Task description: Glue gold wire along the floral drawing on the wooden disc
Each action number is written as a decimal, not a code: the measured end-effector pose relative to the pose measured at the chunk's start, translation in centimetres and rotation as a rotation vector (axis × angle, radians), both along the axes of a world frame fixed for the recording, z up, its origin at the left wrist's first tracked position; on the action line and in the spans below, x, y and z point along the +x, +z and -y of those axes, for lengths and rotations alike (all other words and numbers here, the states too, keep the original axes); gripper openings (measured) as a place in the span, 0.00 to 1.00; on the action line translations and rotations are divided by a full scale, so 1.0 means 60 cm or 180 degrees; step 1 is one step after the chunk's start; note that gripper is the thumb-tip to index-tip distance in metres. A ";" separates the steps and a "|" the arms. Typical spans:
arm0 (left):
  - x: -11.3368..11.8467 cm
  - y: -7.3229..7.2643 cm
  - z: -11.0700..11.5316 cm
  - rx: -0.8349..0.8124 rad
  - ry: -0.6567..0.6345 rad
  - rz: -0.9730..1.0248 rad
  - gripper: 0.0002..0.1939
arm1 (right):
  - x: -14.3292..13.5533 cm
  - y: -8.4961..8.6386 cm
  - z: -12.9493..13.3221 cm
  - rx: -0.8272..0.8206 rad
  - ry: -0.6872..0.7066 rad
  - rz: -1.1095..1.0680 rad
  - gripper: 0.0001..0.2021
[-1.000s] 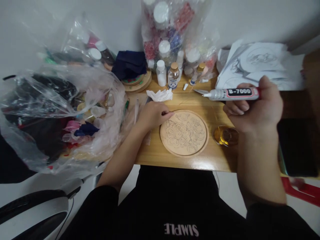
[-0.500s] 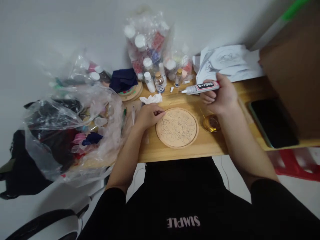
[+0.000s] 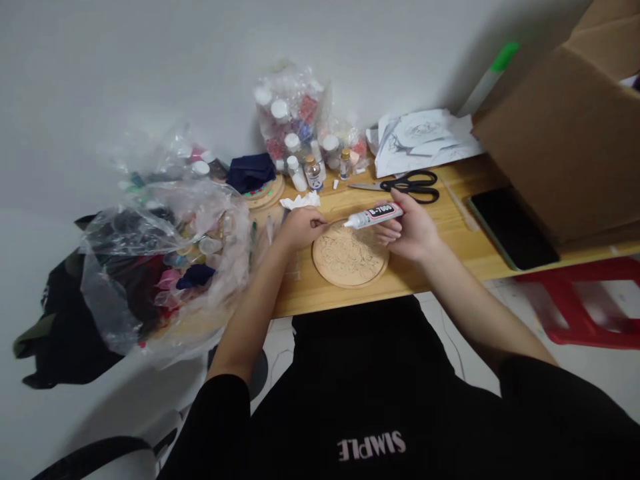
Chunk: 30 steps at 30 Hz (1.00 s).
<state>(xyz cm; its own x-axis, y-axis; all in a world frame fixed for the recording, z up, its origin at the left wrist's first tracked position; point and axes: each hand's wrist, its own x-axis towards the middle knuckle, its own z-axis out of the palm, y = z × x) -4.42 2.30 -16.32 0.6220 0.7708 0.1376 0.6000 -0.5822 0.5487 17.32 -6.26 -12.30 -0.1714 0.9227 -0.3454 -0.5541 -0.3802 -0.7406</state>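
Observation:
A round wooden board (image 3: 351,263) with a dark line drawing of flowers lies flat on the table. At its upper left rim is my left hand (image 3: 303,227), thumb and fingers pinched together; whatever they hold is too small to make out. My right hand (image 3: 413,230) grips a white glue tube (image 3: 375,215) labelled B-7000. The tube's nozzle points left, over the upper part of the board. Black-handled scissors (image 3: 407,186) rest just beyond the right hand.
Small bottles (image 3: 313,175) and a bag of jars (image 3: 290,120) stand at the back. Left are a crumpled tissue (image 3: 301,200) and an open plastic bag (image 3: 220,267). Papers (image 3: 425,140), a phone (image 3: 513,227) and a cardboard box (image 3: 555,147) occupy the right side.
My right hand has brought the glue tube down and left, over the board. The scissors now show behind it. My left hand stays at the rim; the camera view has shifted.

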 end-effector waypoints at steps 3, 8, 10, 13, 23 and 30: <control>-0.002 0.001 0.002 -0.0047 -0.0038 -0.0011 0.05 | -0.005 -0.020 0.002 0.0016 0.0035 0.0001 0.24; -0.005 -0.001 0.005 -0.0099 -0.0054 0.0060 0.06 | 0.003 -0.036 -0.010 0.0011 -0.0058 0.0067 0.24; -0.008 -0.003 0.006 -0.0129 -0.0088 0.0092 0.06 | 0.011 -0.039 -0.016 0.0042 -0.0123 0.0169 0.26; -0.011 -0.005 0.008 -0.0177 -0.0160 0.0121 0.05 | 0.028 -0.038 -0.028 0.0014 -0.0189 0.0329 0.27; -0.017 -0.008 0.020 -0.0105 -0.0180 0.0165 0.06 | 0.022 0.003 -0.074 0.0418 -0.1002 0.1068 0.25; -0.017 -0.007 0.024 -0.0098 -0.0226 0.0033 0.09 | 0.004 -0.047 -0.078 0.0881 -0.1035 0.1417 0.22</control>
